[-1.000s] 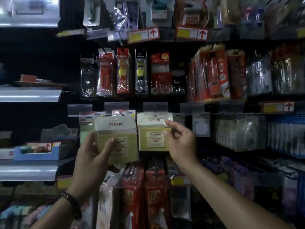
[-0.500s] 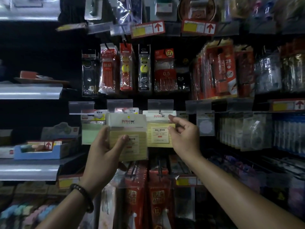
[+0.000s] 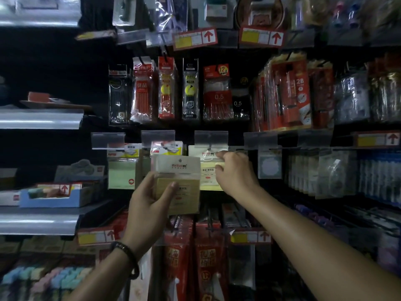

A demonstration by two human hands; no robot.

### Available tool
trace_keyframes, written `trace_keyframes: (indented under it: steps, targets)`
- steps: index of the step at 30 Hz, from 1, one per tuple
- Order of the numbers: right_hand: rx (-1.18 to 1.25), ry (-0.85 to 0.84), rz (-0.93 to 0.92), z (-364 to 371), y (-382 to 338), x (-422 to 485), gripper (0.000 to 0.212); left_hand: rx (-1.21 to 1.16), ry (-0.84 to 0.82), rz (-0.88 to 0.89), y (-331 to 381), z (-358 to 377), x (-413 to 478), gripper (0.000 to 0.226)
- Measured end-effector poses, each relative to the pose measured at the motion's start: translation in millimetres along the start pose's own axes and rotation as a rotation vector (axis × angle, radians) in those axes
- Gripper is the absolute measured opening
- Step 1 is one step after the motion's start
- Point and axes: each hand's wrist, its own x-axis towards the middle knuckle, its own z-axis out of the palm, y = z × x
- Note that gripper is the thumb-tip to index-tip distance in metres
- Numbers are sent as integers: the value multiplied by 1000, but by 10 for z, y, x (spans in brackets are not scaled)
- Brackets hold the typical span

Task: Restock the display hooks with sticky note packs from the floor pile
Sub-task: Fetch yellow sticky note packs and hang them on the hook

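Right hand higher on hanging pack

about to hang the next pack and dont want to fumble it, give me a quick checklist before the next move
1. Left hand grips the spare pack firmly: ok, thumb across its front.
2. Spare pack's hang hole free of fingers: ok, the hole shows at the top of the header.
3. Right hand steadies the hung pack: ok, fingers pinch its upper right edge.
4. Hung pack seated on the hook: cannot tell how far back it sits.
5. Room on the hook for another pack: cannot tell.
6. Spare pack lined up with the hook: not ok, it is lower and to the left.
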Motion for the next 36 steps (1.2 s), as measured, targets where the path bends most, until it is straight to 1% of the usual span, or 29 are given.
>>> trace_keyframes:
  steps: [2,4,5,6,7,8,10,12,14,16,19,21,24,27,32,34,36]
  targets:
    - [-111,-9,28,-38,-14,-58,48,-29,3,-36,-10,38,-2,17]
    - [-146,64,19,-61,20,-151,43,-61,0,-65,-18,63,3,16]
    - [-82,123,-10,-73,42,-203,36,-76,-10,-80,-21,78,6,16]
    - [32,173,-48,-82,65,-249,28,-92,-18,-99,-32,95,19,17]
    - [180,202,-83,-83,89,-296,21,-115,-25,-120,-34,117,30,18]
    - [332,193,-98,-73,105,-347,18,-137,-30,-139,-51,141,51,20]
    - [581,100,-96,-42,112,-472,29,-187,-52,-163,-79,205,87,22]
    - [709,44,-95,29,134,-577,41,-230,-72,-180,-109,283,117,23]
    - [761,66,-75,101,170,-615,39,-247,-77,-169,-148,358,139,22]
    - [799,105,-18,126,204,-568,36,-177,-41,-99,-181,412,177,28]
    - [787,180,-21,133,219,-483,36,-40,31,42,-209,437,244,51]
    - [752,240,-52,138,220,-445,36,15,47,118,-213,444,293,57]
    - [713,301,-87,142,216,-393,36,73,50,187,-235,473,377,50]
    - [687,329,-89,137,217,-302,34,160,59,214,-260,498,461,44]
    - [600,316,-90,136,230,-167,34,309,27,204,-245,494,589,46]
    - [548,297,-76,162,259,-114,34,455,-26,211,-259,483,656,52]
    - [502,242,-51,167,272,-59,36,633,-86,227,-239,469,726,54]
